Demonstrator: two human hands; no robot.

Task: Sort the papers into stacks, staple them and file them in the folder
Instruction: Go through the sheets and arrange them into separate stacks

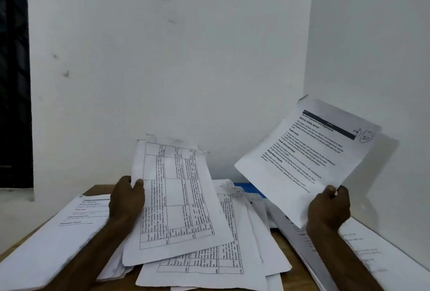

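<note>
Sorting under way; no stapling or filing evident. Left hand (126,200) fingers clamp a tabulated sheet (176,197) at its 9 o'clock edge. Right hand (329,209) fingers pinch a raised text sheet (307,158) at its 6 o'clock corner. Loose pile (221,249) lies mid-tabletop (299,278), with stacks at 8 (53,239) and 4 o'clock (372,251) and the blue folder (252,188) at 12.

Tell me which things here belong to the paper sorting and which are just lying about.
Job: grid sheet in left hand; text sheet in right hand; middle pile; left stack; right stack; blue folder.
Not job: wooden table; dark window.
</note>
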